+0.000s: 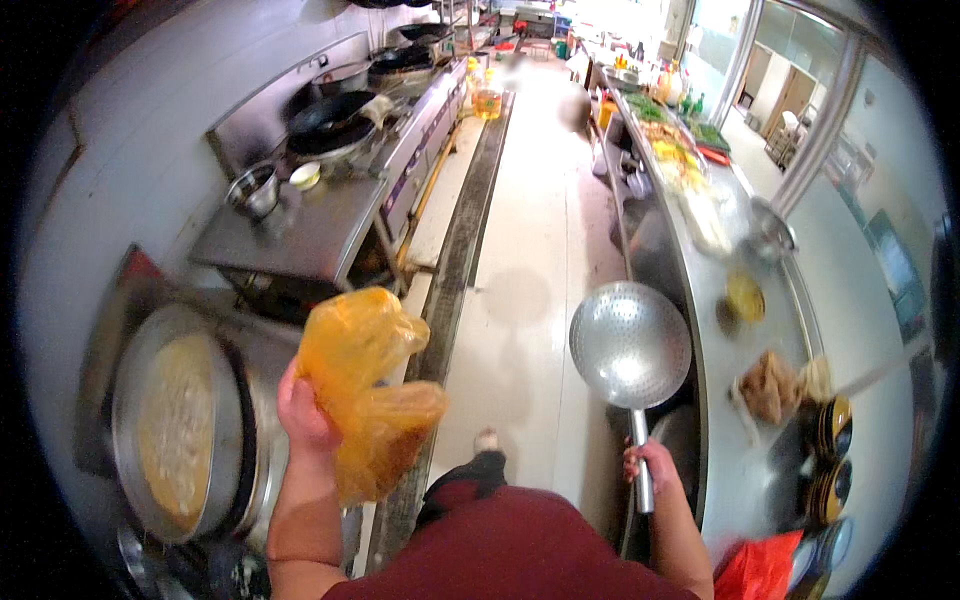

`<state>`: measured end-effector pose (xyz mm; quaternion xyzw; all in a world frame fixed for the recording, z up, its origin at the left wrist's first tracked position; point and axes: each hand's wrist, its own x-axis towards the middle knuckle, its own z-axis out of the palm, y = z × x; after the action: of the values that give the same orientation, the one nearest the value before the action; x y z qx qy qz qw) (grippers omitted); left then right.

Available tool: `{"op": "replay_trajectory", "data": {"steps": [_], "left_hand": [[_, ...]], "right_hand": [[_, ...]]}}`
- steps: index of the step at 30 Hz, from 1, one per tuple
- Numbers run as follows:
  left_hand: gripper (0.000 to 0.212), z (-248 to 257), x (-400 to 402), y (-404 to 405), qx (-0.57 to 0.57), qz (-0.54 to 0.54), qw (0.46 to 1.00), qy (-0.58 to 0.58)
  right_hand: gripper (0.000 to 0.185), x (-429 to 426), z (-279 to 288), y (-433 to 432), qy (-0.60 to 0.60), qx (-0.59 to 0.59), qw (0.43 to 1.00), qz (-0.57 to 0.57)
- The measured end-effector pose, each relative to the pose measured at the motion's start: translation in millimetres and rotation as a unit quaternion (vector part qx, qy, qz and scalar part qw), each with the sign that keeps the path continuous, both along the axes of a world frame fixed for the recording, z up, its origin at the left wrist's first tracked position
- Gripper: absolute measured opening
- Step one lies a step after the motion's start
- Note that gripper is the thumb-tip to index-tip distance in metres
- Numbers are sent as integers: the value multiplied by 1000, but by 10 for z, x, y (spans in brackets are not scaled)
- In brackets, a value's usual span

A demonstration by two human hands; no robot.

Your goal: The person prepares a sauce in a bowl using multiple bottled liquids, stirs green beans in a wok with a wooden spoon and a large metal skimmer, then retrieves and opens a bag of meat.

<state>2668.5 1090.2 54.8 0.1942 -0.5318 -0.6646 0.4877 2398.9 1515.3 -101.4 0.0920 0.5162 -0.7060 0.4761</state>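
My left hand [306,416] grips a yellow plastic bag [367,382], held up in front of me on the left. Something reddish-brown shows through the lower part of the bag, but I cannot tell what it is. In my right hand [654,461] is the handle of a large perforated metal strainer ladle [630,341]. Its round bowl points away from me and holds nothing that I can see. At the left, beside my left arm, stands a wide metal pan [124,450] with cloudy yellowish liquid [176,427] in it.
A steel table [300,229] with a metal bowl [253,191] and woks [330,124] beyond line the left wall. Along the right runs a steel counter [724,360] carrying food, stacked bowls [829,491] and a red bag [757,566]. Oil bottles [487,97] stand by the floor grate [465,217].
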Motion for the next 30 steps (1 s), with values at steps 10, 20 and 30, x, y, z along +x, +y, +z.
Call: {"op": "replay_trajectory", "data": {"steps": [10,20,30], "left_hand": [[44,174,-3673,-2337,-9,-49,999,-18],[44,184,-6725,-4845,-34,-5,999,-29],[40,-118,-9285,-7544,-197,2,976,-89]], "right_hand": [[27,-3908,-206,-2065,-14,88,996,-13],[18,-7858,68,-6360,30,67,980,186],[26,-10029,-125,-11166,98,30,921,377]]}}
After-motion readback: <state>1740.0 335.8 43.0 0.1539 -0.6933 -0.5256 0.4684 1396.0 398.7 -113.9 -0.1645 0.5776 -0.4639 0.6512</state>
